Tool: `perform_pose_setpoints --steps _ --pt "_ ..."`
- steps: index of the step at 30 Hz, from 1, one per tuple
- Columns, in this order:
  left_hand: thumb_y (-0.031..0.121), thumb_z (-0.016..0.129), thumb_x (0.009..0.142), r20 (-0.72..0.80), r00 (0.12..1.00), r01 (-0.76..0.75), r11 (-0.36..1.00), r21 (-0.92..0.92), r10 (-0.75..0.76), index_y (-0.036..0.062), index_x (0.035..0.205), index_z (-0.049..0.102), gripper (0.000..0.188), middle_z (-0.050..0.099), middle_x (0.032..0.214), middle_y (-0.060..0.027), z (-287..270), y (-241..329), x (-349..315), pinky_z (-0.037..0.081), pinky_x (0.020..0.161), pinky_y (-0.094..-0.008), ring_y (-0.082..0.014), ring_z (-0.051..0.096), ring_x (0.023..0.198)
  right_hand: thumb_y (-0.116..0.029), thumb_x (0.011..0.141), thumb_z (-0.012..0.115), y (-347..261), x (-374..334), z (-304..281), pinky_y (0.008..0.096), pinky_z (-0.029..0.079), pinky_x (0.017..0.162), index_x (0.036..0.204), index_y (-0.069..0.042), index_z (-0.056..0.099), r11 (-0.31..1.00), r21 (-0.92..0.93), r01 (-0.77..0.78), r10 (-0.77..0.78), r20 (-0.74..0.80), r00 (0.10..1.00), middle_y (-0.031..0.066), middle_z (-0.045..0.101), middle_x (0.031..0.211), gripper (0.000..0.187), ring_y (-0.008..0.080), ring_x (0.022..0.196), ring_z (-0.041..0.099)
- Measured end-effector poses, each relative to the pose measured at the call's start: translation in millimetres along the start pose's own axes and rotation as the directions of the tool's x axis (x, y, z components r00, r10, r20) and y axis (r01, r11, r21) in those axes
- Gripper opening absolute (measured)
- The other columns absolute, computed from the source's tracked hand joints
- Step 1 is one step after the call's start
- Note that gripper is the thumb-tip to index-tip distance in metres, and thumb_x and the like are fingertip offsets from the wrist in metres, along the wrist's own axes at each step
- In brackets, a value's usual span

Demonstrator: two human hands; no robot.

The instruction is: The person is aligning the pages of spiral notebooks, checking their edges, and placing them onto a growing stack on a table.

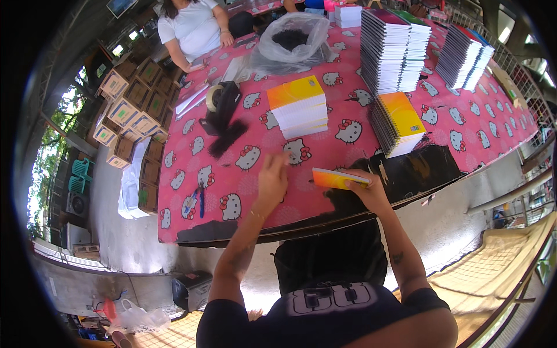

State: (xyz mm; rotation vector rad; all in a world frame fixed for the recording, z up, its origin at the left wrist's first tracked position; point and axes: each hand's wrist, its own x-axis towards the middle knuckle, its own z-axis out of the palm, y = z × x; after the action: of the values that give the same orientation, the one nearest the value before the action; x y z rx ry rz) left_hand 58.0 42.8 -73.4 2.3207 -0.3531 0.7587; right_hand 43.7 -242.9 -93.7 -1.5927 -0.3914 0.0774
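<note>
Paper booklet (pixel 332 178), flat and orange, is pinched in right grip (pixel 369 187), left grip (pixel 273 176) spread.

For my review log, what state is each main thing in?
Left hand: open, apparently empty
Right hand: gripping a booklet
Booklet: held, tilted
Central yellow stack: no coils visible
Yellow notebook stack: spiral-bound
Plastic bag: open, dark contents showing
Tape dispenser: loaded
Cardboard boxes: stacked
</note>
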Motion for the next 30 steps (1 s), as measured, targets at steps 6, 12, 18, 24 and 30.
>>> perform_pose_setpoints --steps 6,12,18,24,30 --pt "0.006 0.072 0.09 0.074 0.997 0.046 0.97 -0.237 -0.029 0.0042 0.106 0.074 0.016 0.072 0.092 -0.0114 -11.2 46.6 -13.5 0.054 0.063 -0.0349 -0.0256 0.068 0.074 -0.004 0.095 0.069 -0.1 1.8 1.4 0.0262 0.049 0.092 0.119 0.001 0.069 0.999 0.035 -0.036 0.036 0.011 0.999 0.0069 0.072 0.112 0.025 0.0122 0.102 0.064" --pt "0.009 0.073 0.09 0.045 0.999 -0.021 0.976 -0.216 0.031 0.0039 0.104 0.075 0.015 0.071 0.087 -0.0107 -8.8 41.9 -9.7 0.052 0.058 -0.034 -0.025 0.066 0.067 -0.005 0.095 0.07 0.9 1.9 3.1 0.0252 0.048 0.092 0.119 0.001 0.069 0.999 0.049 -0.012 0.012 0.007 1.0 0.0058 0.072 0.111 0.025 0.0108 0.101 0.063" --pt "0.01 0.072 0.09 0.128 0.992 0.022 0.984 -0.178 0.001 0.0034 0.102 0.074 0.014 0.069 0.083 -0.0115 -10.9 42.2 -4.7 0.051 0.059 -0.0337 -0.0261 0.066 0.067 0.001 0.095 0.066 0.0 2.8 4.6 0.025 0.051 0.09 0.118 0.003 0.069 0.999 0.049 0.007 -0.007 -0.01 1.0 0.0074 0.073 0.11 0.023 0.0106 0.101 0.065" --pt "0.012 0.072 0.091 0.183 0.983 0.036 0.977 -0.209 0.003 0.0045 0.111 0.07 0.021 0.069 0.086 -0.0114 -7.8 37.1 -1.3 0.052 0.061 -0.034 -0.0258 0.067 0.072 0.0 0.096 0.065 0.6 1.9 2.4 0.0252 0.051 0.09 0.118 0.003 0.068 0.999 0.044 0.019 -0.02 0.017 1.0 0.0074 0.073 0.11 0.022 0.0111 0.1 0.065" --pt "0.009 0.074 0.089 0.323 0.915 -0.213 0.969 -0.127 0.243 0.0048 0.112 0.065 0.025 0.066 0.1 -0.0119 -16.5 35.9 19.7 0.053 0.07 -0.0371 -0.0293 0.067 0.078 -0.001 0.096 0.065 -1.7 1.9 1.6 0.0254 0.051 0.091 0.118 0.003 0.069 0.999 0.024 0.031 -0.032 0.029 0.999 0.008 0.073 0.112 0.022 0.0115 0.101 0.065"
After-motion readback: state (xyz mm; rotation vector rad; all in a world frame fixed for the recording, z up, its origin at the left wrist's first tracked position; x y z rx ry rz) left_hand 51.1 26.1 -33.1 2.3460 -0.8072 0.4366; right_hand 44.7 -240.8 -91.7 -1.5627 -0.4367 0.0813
